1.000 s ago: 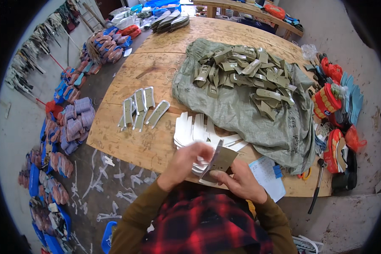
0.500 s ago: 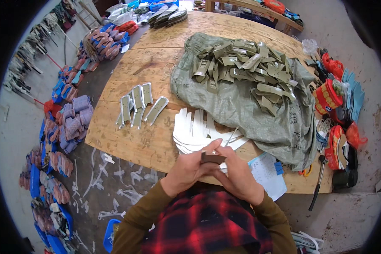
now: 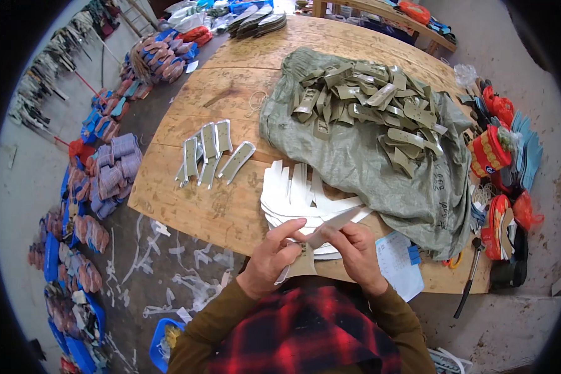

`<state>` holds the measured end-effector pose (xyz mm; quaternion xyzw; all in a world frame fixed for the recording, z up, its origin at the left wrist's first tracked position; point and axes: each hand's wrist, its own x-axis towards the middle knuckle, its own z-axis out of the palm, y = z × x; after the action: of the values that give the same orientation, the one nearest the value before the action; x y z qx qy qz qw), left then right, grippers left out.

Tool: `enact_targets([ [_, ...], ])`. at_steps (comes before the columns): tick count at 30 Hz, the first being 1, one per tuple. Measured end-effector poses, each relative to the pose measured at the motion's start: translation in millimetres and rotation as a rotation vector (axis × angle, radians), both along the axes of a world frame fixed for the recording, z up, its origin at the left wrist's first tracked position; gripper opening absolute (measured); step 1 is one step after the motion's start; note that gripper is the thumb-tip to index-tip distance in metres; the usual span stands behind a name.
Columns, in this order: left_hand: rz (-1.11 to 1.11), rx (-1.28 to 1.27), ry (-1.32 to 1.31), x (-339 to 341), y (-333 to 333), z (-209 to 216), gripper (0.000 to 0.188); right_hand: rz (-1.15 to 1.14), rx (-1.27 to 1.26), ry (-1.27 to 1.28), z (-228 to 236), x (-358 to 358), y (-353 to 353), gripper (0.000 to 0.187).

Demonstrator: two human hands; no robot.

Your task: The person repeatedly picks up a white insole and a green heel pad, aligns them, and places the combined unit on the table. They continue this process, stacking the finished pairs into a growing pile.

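Both clamped | left hand: olive piece | right hand: pale strip | sack: dark lettering

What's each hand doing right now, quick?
Left hand: closed, holding an olive piece by thumb and fingers.
Right hand: closed, pinching a pale strip.

I can read no text: dark characters mark the green woven sack, faint writing the paper sheet, both too small.
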<state>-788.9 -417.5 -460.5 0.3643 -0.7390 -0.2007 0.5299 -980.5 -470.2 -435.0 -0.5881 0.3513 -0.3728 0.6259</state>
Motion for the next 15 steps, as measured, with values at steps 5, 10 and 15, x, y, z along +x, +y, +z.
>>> enact_targets([
  [5, 0.078, 0.014, -0.093, -2.4, 4.1, -14.4, 0.023, -0.119, -0.23, 0.164, 4.3, 6.8, 11.4, 0.017],
  [10, 0.199, -0.027, -0.092, -13.1, -4.7, -14.3, 0.019, -0.208, -0.289, 0.236, 9.8, 16.0, 18.5, 0.017],
  [15, 0.216, -0.021, -0.085, -14.6, -10.4, -16.3, 0.017, -0.238, -0.236, 0.193, 12.5, 17.6, 23.0, 0.017],
])
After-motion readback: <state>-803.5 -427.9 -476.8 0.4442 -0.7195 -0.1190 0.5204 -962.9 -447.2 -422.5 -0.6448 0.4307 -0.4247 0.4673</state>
